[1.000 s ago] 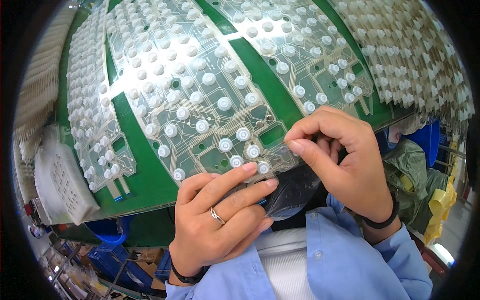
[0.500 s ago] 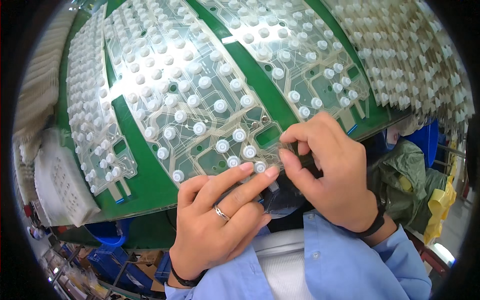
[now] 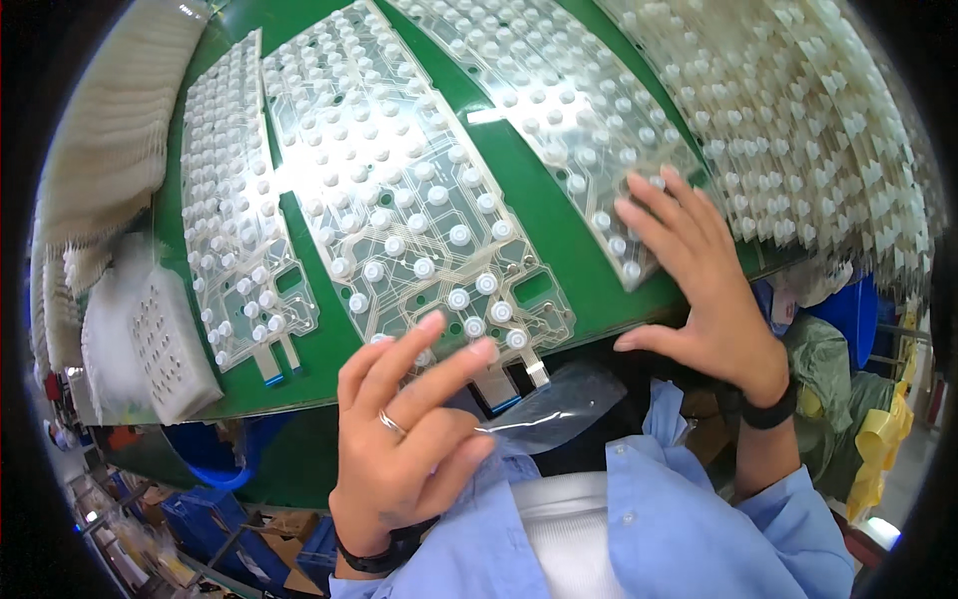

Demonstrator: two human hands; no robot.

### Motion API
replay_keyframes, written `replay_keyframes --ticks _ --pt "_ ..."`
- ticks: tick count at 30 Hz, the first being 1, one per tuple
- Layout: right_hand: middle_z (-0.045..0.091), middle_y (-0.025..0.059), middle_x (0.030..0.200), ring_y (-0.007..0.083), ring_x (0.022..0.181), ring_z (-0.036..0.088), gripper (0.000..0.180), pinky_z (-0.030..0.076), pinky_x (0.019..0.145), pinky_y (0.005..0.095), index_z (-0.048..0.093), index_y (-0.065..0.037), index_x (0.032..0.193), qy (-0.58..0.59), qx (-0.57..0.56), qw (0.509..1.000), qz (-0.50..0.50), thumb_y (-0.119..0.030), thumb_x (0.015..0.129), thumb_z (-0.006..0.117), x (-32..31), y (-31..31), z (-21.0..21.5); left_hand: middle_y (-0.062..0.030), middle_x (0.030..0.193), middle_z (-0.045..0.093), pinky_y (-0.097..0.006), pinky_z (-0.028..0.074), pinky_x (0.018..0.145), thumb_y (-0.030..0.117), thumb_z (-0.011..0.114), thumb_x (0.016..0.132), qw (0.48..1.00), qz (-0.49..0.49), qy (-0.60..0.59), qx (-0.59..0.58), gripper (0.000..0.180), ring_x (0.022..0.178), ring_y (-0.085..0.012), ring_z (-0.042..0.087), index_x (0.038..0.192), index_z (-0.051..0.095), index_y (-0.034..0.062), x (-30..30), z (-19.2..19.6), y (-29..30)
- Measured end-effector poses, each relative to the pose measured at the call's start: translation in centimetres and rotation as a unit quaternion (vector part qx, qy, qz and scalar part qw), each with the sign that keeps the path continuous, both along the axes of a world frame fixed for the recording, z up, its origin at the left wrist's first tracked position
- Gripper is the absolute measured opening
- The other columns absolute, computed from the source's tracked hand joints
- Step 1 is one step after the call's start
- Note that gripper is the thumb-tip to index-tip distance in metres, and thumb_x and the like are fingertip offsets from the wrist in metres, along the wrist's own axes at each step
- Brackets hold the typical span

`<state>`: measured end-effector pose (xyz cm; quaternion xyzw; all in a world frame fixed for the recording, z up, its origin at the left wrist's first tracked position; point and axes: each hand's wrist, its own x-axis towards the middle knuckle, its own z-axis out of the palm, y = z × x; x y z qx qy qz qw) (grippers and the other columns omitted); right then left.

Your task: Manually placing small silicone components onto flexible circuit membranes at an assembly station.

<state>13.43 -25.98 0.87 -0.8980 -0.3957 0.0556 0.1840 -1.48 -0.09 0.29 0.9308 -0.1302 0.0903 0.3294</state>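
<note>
Three clear keyboard membrane sheets with printed traces and rows of white rubber domes lie on the green table. My left hand, fingers apart and holding nothing, hovers over the near edge of the middle sheet. Two ribbon tails of that sheet stick out past the table edge beside it. My right hand is spread over the near end of the right sheet; whether the fingertips touch it I cannot tell. The left sheet lies apart from both hands.
Piled sheets stand at the far left and a domed stack at the right. A white perforated block sits at the left edge. Clear plastic film hangs before me. Below are a blue bin and a green bag.
My right hand has left the middle sheet's near right corner, opened from a pinch and moved right over the right sheet. My left hand has lifted off the middle sheet. The view has shifted slightly.
</note>
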Motion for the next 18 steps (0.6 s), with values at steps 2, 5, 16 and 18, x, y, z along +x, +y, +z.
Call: replay_keyframes --ticks 2,5,16,18 --pt "0.043 0.0085 0.147 0.0333 0.134 0.038 0.08 0.031 0.109 0.0483 0.05 -0.016 0.14 -0.019 -0.039 0.999 -0.007 -0.008 0.067 0.079 -1.3 0.2 0.0 -0.0101 0.124 0.067 -0.047 0.032 0.106 0.024 0.066 0.082 0.999 0.014 0.044 0.006 0.023 0.128 -0.0352 0.053 0.068 0.057 0.0082 -0.5 -0.1 0.3" --pt "0.06 0.0096 0.129 0.0322 0.125 0.048 0.056 0.038 0.105 0.0431 0.063 -0.012 0.126 0.052 0.047 0.998 0.009 0.001 0.072 0.071 -2.0 0.1 1.0 -0.0094 0.125 0.067 -0.045 0.031 0.108 0.024 0.066 0.083 0.998 0.005 0.062 0.012 0.021 0.128 -0.0305 0.053 0.07 0.059 0.0093 -1.0 -0.2 0.8" --pt "0.068 0.0068 0.113 0.0335 0.108 0.057 0.035 0.043 0.092 0.0427 0.073 -0.013 0.108 -0.036 0.2 0.978 0.052 -0.001 0.076 0.065 -3.7 6.6 3.9 -0.0071 0.115 0.069 -0.042 0.042 0.099 0.019 0.073 0.08 0.997 -0.02 0.001 -0.071 0.015 0.114 -0.0266 0.062 0.087 0.066 0.0081 0.8 -0.9 -1.2" --pt "0.065 0.0038 0.117 0.0307 0.113 0.054 0.035 0.04 0.094 0.0425 0.073 -0.015 0.11 0.039 0.101 0.993 0.056 -0.004 0.077 0.067 -4.7 8.4 1.9 -0.0085 0.117 0.066 -0.042 0.043 0.101 0.019 0.07 0.082 0.997 -0.048 0.018 -0.066 0.021 0.111 -0.0276 0.06 0.095 0.066 0.0032 0.1 -1.2 -0.6"
